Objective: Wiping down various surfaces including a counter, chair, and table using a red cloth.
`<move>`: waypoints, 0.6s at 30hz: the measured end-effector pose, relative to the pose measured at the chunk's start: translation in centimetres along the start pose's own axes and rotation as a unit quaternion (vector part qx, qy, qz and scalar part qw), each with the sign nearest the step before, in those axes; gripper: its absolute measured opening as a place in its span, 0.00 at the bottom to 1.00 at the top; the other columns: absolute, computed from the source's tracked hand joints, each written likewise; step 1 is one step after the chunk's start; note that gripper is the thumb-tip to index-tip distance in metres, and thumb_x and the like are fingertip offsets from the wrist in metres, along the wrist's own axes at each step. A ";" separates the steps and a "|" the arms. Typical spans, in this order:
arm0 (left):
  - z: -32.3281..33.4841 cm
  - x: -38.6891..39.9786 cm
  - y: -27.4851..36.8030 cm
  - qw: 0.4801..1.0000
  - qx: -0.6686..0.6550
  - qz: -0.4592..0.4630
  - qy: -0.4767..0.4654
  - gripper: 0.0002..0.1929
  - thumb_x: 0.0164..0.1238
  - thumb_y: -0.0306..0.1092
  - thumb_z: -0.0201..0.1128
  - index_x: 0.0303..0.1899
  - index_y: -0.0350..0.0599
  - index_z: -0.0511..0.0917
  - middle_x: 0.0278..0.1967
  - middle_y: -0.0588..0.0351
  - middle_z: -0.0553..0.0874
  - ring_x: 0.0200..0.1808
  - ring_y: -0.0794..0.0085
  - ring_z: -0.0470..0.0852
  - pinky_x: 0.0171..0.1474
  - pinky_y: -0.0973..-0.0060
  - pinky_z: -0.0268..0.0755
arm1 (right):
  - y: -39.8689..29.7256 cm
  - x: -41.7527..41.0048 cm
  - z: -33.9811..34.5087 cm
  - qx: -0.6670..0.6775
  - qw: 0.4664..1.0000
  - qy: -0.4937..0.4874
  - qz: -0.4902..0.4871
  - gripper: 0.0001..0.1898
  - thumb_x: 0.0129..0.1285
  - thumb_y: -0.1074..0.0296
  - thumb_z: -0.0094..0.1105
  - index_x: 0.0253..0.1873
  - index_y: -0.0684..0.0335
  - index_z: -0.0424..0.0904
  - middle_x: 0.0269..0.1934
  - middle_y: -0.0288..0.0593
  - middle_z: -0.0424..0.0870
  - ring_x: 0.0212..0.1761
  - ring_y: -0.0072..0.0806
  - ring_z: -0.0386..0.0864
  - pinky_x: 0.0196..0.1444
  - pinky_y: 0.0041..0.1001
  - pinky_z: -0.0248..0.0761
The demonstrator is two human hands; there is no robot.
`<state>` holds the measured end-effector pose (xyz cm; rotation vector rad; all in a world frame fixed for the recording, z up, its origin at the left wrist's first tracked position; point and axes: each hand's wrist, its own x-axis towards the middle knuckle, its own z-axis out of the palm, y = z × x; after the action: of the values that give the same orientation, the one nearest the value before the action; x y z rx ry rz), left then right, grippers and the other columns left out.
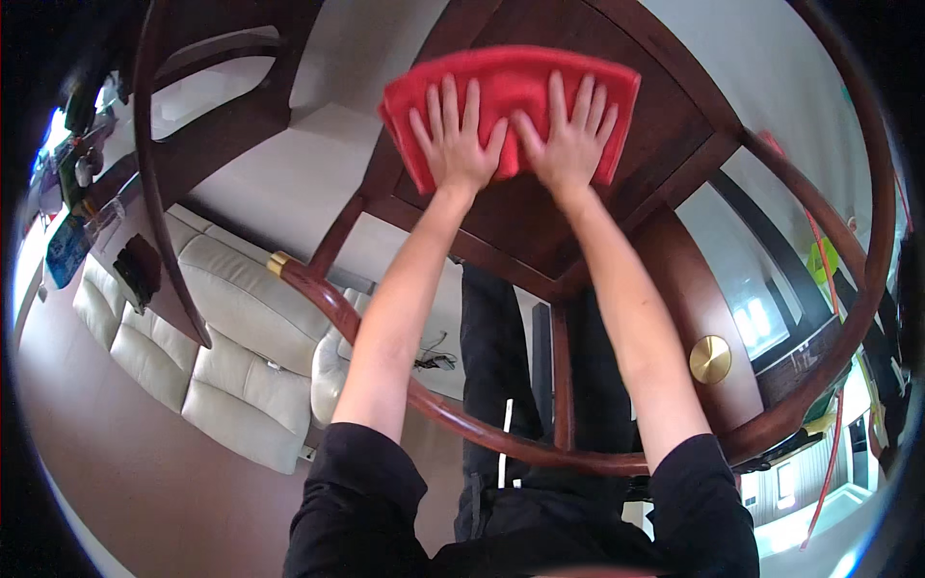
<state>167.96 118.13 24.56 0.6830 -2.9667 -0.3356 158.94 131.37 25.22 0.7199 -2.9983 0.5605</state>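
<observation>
A folded red cloth [506, 72] lies across the dark wooden seat of an armchair [498, 217], its lower edge toward me. My left hand [459, 141] presses flat on the left half of the cloth with its fingers spread. On the right half rests my right hand [571, 141], palm down, fingers also apart. The two thumbs come close together near the middle, where the cloth bunches a little. Neither hand grips the cloth. What lies under the palms is hidden.
The chair's curved wooden armrest rail [491, 437] runs between my body and the seat, with a brass-coloured end [277, 263]. A light leather sofa [242, 354] stands at the left. A second wooden chair [217, 155] is at the upper left. Right: a wooden cabinet [694, 289].
</observation>
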 end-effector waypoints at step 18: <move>-1.4 -3.2 0.9 0.977 0.071 0.116 -0.162 0.41 0.68 0.64 0.54 0.76 0.52 0.58 0.78 0.44 0.49 0.79 0.44 0.45 0.73 0.33 0.37 | 2.4 -6.9 -2.5 0.058 0.993 -0.093 0.046 0.30 0.66 0.47 0.59 0.73 0.42 0.69 0.78 0.53 0.54 0.79 0.48 0.52 0.78 0.49 0.41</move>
<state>170.62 120.05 25.99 0.3103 -3.3625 -0.2375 163.90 137.22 26.13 0.6777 -3.2079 0.7148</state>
